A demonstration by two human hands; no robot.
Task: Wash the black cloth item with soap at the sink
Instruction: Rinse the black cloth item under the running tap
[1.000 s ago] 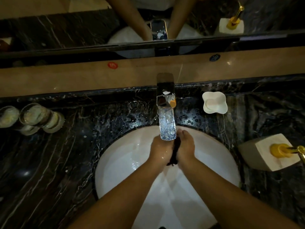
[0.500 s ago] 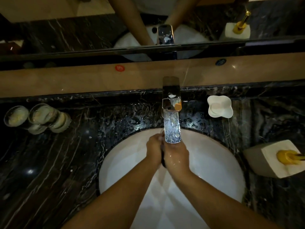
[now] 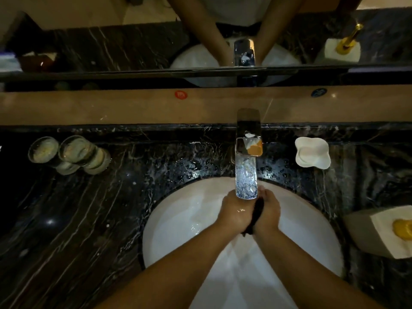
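Left hand (image 3: 235, 211): centre frame, under faucet (image 3: 247, 175), fingers curled around black cloth (image 3: 256, 216).
Right hand (image 3: 267, 214): pressed against the left, fingers curled, gripping the same cloth.
Cloth: bunched between palms above sink (image 3: 178, 230); long axis near vertical in frame, lower end trailing toward wrists.
Soap dish (image 3: 312, 152): right of faucet; pale round soap inside.
Glasses (image 3: 69, 153): left counter, tipped over.
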